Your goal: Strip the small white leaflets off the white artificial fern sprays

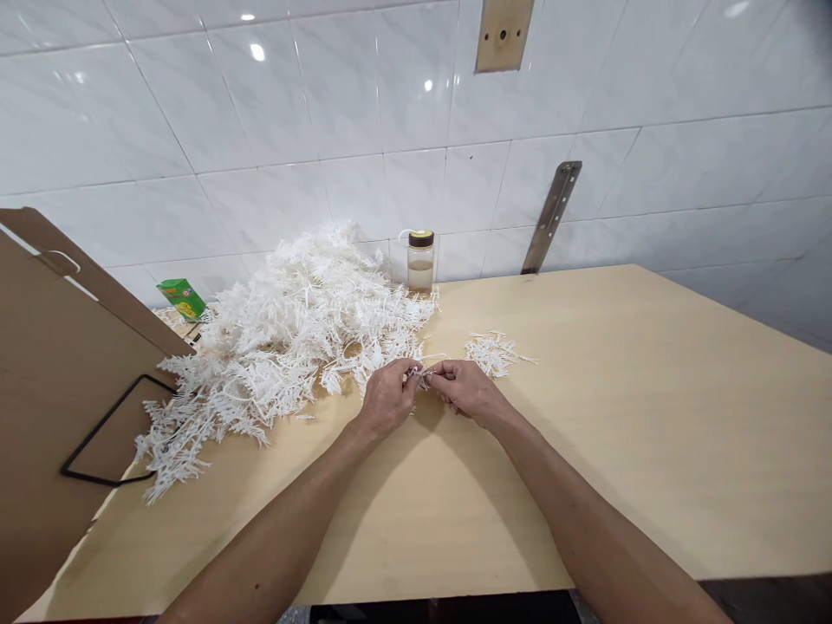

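My left hand [391,394] and my right hand [464,388] meet over the middle of the table, fingertips pinched close together. Between them is a thin white plastic plant sprig [421,373], gripped from both sides; most of it is hidden by the fingers. Beyond and left of my left hand spreads a large heap of white artificial foliage [305,312], its branches tangled. Just past my right hand lies a small loose pile of white sprigs [492,353].
A bottle [420,264] with a dark lid stands behind the heap, near the tiled wall [292,113]. At left are a cardboard box [58,390], a black wire frame [97,433] and a green carton [182,299]. A metal bracket [551,218] rises behind the wooden table [650,433].
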Demonstrator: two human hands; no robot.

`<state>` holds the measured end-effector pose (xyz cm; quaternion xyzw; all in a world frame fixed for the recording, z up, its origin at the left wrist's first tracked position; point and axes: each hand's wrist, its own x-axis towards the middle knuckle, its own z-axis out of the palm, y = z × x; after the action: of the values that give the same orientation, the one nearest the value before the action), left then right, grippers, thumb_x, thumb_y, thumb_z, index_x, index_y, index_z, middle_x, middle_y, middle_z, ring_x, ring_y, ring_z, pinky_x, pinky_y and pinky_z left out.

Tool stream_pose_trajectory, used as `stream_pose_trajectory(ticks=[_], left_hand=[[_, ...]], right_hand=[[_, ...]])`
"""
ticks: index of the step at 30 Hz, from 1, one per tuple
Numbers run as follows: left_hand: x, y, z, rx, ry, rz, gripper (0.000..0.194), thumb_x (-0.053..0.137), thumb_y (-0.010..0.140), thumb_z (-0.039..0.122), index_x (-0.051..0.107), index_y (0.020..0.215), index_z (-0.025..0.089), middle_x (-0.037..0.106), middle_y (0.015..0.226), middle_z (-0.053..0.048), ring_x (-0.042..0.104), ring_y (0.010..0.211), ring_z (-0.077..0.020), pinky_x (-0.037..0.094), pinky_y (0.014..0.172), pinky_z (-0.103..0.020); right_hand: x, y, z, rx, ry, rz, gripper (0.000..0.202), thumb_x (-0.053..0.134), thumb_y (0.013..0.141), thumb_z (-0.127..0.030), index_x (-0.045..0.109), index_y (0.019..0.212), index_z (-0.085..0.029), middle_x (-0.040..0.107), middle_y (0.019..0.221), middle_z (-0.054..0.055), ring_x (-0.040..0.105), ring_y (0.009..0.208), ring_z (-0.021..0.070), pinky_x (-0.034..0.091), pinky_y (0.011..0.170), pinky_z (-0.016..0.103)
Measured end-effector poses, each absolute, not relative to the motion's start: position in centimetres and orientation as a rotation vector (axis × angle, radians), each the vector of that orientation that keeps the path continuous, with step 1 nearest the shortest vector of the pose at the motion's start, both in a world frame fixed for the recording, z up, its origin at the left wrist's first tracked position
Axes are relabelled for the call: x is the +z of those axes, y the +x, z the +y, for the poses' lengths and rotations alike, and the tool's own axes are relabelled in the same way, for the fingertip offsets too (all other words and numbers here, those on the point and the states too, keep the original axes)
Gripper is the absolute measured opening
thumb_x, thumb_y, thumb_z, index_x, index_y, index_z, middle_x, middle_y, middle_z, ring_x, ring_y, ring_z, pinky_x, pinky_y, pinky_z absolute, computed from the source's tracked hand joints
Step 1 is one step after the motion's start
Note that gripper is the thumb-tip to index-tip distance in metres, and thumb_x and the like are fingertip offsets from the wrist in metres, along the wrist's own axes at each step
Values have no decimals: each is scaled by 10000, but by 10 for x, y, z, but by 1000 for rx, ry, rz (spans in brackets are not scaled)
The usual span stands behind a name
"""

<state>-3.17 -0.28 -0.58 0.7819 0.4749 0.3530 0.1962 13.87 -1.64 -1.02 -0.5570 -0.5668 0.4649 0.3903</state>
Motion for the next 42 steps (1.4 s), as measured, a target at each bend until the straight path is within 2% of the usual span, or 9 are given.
stream_pose_trajectory(ticks=[5, 11, 17, 21, 27, 33, 36, 38, 42], left_hand=[[0, -31, -3, 960, 1986, 1380, 186, 580, 831, 248, 689, 968, 184, 694, 750, -2, 592, 615, -126, 471, 655, -246], [0, -33, -2, 970, 2007, 1389, 147, 579, 835, 293, 678, 835, 184, 664, 687, 11, 565, 612, -125, 434, 630, -241], [-4, -34, -2, 927, 2209, 1390, 179, 512, 891, 283, 664, 856, 197, 691, 798, -24, 592, 709, -145, 422, 672, -257], [-8, -33, -1, 948, 2318, 1391, 171, 511, 894, 271, 665, 888, 199, 679, 836, -38, 593, 757, -157, 423, 699, -263], [-7, -33, 0, 990, 2314, 1365, 178, 515, 889, 271, 677, 877, 199, 678, 853, -44, 591, 779, -156, 420, 713, -258], [1, -31, -1, 917, 2153, 1491, 277, 558, 840, 372, 590, 638, 186, 590, 637, -1, 508, 614, -133, 359, 602, -254], [-1, -32, 1, 920, 2141, 1493, 286, 554, 830, 377, 548, 615, 188, 545, 614, 8, 471, 588, -127, 329, 571, -256], [-3, -33, 2, 903, 2169, 1489, 274, 539, 836, 367, 530, 625, 192, 533, 630, 6, 461, 593, -132, 318, 566, -262], [-5, -32, 2, 784, 2255, 1466, 231, 502, 832, 271, 476, 615, 197, 494, 628, 6, 434, 594, -140, 296, 569, -273]], right_hand=[[-7, 136, -18, 1115, -1384, -1442, 231, 624, 765, -389, 672, 837, -175, 501, 477, -67, 405, 356, 63, 306, 343, 175], [-5, 140, -19, 1150, -1340, -1445, 261, 617, 792, -410, 687, 910, -188, 491, 492, -66, 436, 367, 67, 294, 337, 162], [-7, 141, -17, 1202, -1390, -1420, 400, 572, 812, -557, 650, 749, -169, 558, 553, -21, 495, 363, 82, 267, 306, 174], [-5, 139, -18, 1068, -1419, -1469, 257, 632, 772, -435, 658, 741, -180, 545, 516, -41, 504, 367, 88, 340, 349, 187], [-2, 133, -20, 939, -1468, -1532, 179, 572, 777, -338, 627, 691, -190, 556, 505, -43, 517, 380, 97, 398, 399, 205], [-4, 131, -20, 964, -1442, -1473, 179, 553, 790, -339, 635, 722, -195, 546, 498, -49, 507, 378, 101, 400, 406, 213], [-7, 131, -20, 956, -1442, -1491, 189, 546, 805, -350, 645, 747, -199, 560, 511, -44, 503, 375, 108, 403, 417, 226], [-10, 130, -19, 857, -1466, -1549, 190, 541, 816, -345, 660, 763, -205, 608, 564, -28, 532, 417, 120, 427, 466, 240], [-15, 128, -14, 410, -1499, -1777, 171, 511, 835, -251, 657, 762, -199, 691, 741, 38, 619, 650, 167, 455, 656, 274]])
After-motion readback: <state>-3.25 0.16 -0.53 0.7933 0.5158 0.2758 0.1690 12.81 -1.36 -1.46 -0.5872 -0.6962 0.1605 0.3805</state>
